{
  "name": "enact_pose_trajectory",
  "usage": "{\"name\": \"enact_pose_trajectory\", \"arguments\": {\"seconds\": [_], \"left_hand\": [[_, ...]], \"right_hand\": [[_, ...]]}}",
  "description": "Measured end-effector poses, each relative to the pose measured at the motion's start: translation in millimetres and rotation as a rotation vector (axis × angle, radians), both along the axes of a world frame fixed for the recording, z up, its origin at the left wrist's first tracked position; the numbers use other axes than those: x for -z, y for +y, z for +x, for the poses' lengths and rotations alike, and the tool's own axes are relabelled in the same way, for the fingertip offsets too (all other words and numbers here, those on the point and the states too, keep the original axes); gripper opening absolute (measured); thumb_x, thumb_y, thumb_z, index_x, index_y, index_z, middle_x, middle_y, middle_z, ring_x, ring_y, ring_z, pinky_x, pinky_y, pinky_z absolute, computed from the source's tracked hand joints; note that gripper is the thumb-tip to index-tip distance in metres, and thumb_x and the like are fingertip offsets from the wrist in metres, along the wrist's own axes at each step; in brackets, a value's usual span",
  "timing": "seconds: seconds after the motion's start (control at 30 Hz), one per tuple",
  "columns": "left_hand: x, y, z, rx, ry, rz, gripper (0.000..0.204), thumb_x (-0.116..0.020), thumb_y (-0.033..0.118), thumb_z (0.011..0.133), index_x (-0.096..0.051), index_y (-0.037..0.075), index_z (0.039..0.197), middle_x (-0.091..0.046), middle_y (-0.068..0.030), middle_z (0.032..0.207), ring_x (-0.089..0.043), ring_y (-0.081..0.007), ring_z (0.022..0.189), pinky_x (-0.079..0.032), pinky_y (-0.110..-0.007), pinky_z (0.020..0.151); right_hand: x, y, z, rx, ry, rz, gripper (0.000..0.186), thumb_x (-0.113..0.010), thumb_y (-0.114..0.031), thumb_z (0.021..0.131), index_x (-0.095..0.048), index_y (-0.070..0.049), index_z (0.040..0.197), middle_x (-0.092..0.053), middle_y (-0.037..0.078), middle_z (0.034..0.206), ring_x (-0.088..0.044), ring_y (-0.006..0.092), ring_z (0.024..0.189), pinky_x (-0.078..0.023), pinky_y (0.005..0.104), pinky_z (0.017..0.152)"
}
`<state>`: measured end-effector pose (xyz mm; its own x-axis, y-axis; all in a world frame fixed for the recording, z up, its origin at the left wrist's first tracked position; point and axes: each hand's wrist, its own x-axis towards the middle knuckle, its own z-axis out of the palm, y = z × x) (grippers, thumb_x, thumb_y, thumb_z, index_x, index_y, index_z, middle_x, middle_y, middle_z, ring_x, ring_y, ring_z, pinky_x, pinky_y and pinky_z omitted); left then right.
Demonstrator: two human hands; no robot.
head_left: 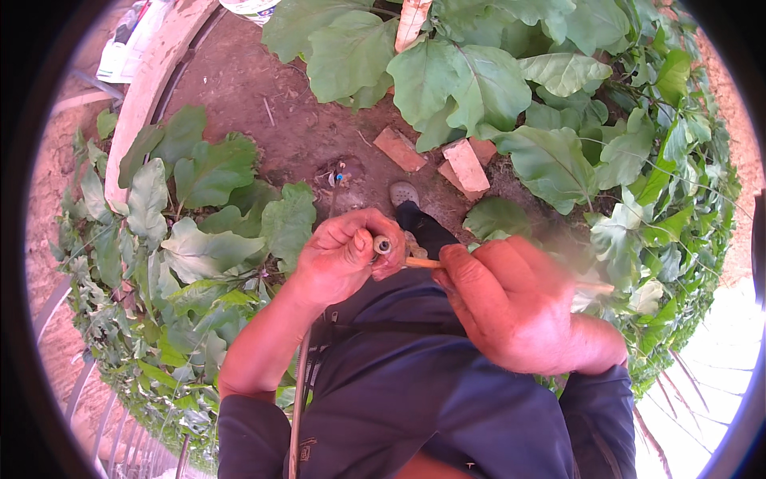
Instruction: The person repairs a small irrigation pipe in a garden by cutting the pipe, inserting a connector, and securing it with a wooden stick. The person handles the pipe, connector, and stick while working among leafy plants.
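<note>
My left hand (341, 249), in front of my waist, is closed round a short tube (382, 245). The tube's round end has a dark hole and faces up between thumb and fingers. My right hand (511, 295) pinches a thin tan stick (422, 262). One tip of the stick meets the fingers of my left hand beside the tube; the other end sticks out past my right hand, which is partly blurred. Along my left forearm runs a slender pale rod or hose (298, 399); whether it joins the tube is hidden.
Broad-leaved plants (215, 247) grow on the left, with more leafy plants (550, 160) at the far right. Bricks (465, 165) lie on the bare soil (231, 96) ahead, near my grey shoe (404, 193). A curved pale beam (152, 96) edges the soil at the far left.
</note>
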<state>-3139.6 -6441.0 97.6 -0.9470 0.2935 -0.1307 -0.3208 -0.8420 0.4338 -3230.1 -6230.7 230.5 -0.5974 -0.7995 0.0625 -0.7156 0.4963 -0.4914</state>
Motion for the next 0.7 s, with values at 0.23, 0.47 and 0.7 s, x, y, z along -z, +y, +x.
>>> {"name": "enact_pose_trajectory", "arguments": {"seconds": [0.23,0.47,0.7], "left_hand": [[-6,0,5,0.076,-0.011,-0.096,0.041,-0.062,0.039,0.107,-0.061,-0.002,0.110,-0.054,-0.0039,0.087,-0.045,-0.0110,0.075,-0.037,-0.027,0.065],[-18,-2,10,0.150,-0.038,-0.258,0.045,-0.063,0.041,0.106,-0.058,-0.004,0.108,-0.056,-0.0051,0.085,-0.045,-0.0110,0.073,-0.035,-0.027,0.063],[-26,-4,12,0.239,-0.006,-0.426,0.039,-0.062,0.035,0.108,-0.061,-0.004,0.109,-0.058,-0.0016,0.084,-0.049,-0.0083,0.070,-0.040,-0.025,0.062]], "right_hand": [[2,-3,0,-0.005,0.015,0.005,0.033,-0.085,-0.005,0.077,-0.073,0.004,0.107,-0.055,0.006,0.074,-0.055,0.0226,0.059,-0.043,0.0375,0.048],[3,0,-3,-0.099,0.018,0.004,0.035,-0.083,-0.006,0.077,-0.073,0.005,0.108,-0.050,0.005,0.071,-0.053,0.0206,0.058,-0.041,0.0356,0.046],[1,7,-10,-0.310,0.156,0.100,0.026,-0.078,-0.008,0.082,-0.072,0.006,0.103,-0.047,0.002,0.070,-0.050,0.0159,0.057,-0.038,0.0311,0.043]]}}
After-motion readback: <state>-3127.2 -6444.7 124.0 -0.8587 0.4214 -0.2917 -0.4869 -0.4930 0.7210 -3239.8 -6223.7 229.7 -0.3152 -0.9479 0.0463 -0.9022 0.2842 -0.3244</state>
